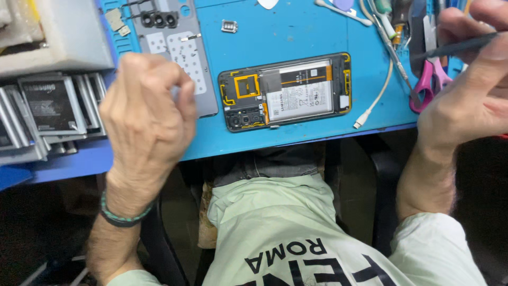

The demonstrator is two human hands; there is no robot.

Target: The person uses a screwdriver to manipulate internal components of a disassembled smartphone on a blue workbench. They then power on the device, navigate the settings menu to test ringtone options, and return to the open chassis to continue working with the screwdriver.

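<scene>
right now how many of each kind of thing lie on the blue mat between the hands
opened phone: 1
grey back cover: 1
white cable: 1
pink-handled scissors: 1
small metal part: 1
total: 5

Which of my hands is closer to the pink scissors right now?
Right. Your right hand, holding a thin dark tool, is right beside the pink scissors. Your left hand is far across the blue mat, past the opened phone.
</scene>
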